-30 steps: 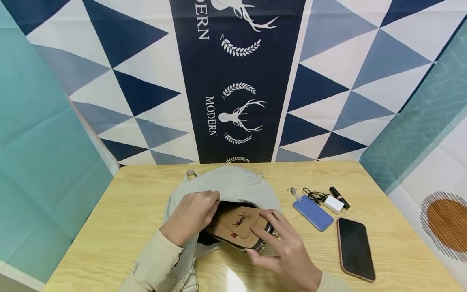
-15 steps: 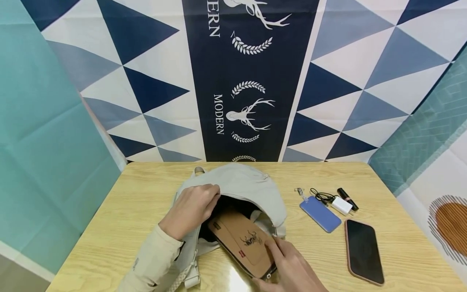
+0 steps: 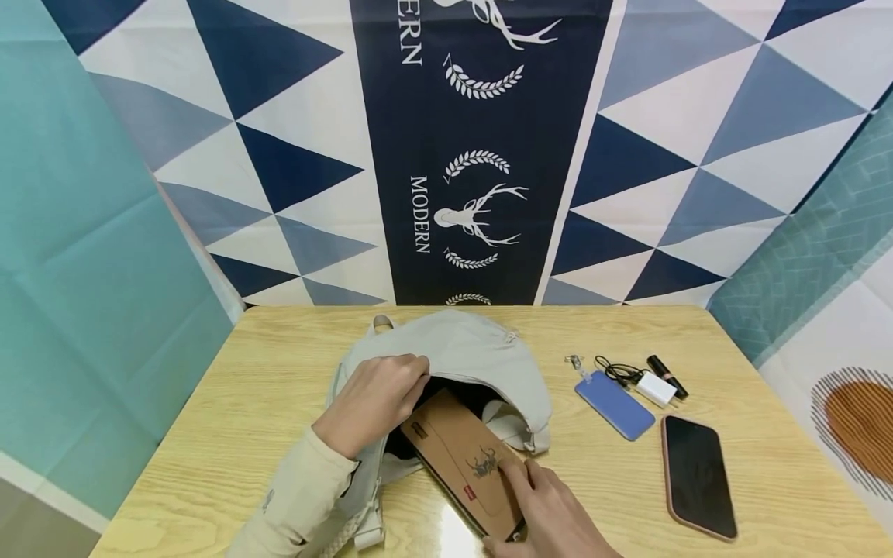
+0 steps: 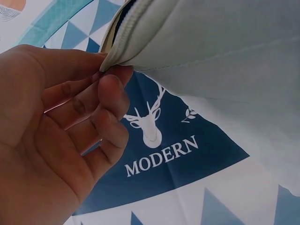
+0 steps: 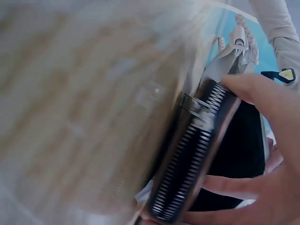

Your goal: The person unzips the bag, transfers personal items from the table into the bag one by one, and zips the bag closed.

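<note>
A pale grey backpack [image 3: 446, 341] lies on the table, its dark opening facing me. My left hand [image 3: 377, 399] pinches the upper edge of that opening and lifts it. In the left wrist view, thumb and fingertips hold the zipped edge [image 4: 124, 51] of the bag. A brown zip pouch [image 3: 453, 453] with a dark printed figure and a small red tag sticks out of the opening. Its far end is inside the bag. My right hand [image 3: 551, 504] grips its near end. The right wrist view shows the pouch's toothed zipper [image 5: 187, 159] and metal pull, with fingers around its side.
To the right of the bag lie a blue card holder [image 3: 615, 405], a white charger plug [image 3: 656, 389] with a black cable [image 3: 617, 370], and a small black tube [image 3: 667, 377]. Nearer me is a phone [image 3: 699, 477]. Patterned cloth hangs behind the table.
My right hand has drawn the brown pouch farther out of the opening, toward me and to the right. The left hand still holds up the bag's edge. The head view has shifted slightly.
</note>
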A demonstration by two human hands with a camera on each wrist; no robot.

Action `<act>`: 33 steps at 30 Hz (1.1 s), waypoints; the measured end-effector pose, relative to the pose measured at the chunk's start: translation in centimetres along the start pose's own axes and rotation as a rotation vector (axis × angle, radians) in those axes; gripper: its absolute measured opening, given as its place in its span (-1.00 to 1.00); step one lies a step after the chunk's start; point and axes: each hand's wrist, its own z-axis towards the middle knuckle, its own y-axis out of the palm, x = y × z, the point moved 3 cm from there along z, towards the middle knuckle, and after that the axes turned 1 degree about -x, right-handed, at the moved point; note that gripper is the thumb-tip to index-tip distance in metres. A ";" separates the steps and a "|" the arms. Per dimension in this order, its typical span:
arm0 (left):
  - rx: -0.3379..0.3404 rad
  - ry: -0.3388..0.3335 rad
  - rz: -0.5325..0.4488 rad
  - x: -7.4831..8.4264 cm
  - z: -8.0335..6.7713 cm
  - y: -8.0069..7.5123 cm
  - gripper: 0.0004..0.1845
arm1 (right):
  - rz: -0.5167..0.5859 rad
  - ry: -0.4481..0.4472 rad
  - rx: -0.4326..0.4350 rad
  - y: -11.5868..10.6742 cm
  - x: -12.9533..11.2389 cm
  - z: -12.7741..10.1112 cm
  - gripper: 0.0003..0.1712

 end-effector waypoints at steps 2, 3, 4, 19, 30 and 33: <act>0.003 0.001 0.001 0.0 0.0 -0.1 -0.70 | -0.004 0.001 0.047 -0.2 -0.2 0.1 0.01; 0.005 0.001 0.004 0.0 0.0 -0.1 -0.69 | -0.015 -0.010 0.084 -0.4 -0.3 0.1 -0.01; 0.004 -0.001 0.004 0.0 0.0 -0.2 -0.70 | -0.025 -0.025 0.123 -0.5 -0.5 0.2 -0.03; -0.032 -0.004 -0.052 0.5 0.0 -0.7 -0.73 | 0.021 -0.174 0.224 -0.5 -3.1 3.8 0.07; -0.062 -0.024 -0.069 0.3 -0.1 -0.9 -0.76 | 0.059 -0.230 -0.122 0.1 -1.5 5.2 -0.14; -0.067 -0.023 -0.068 0.3 -0.1 -1.0 -0.75 | -0.014 -0.265 -0.113 0.1 -1.5 5.2 -0.19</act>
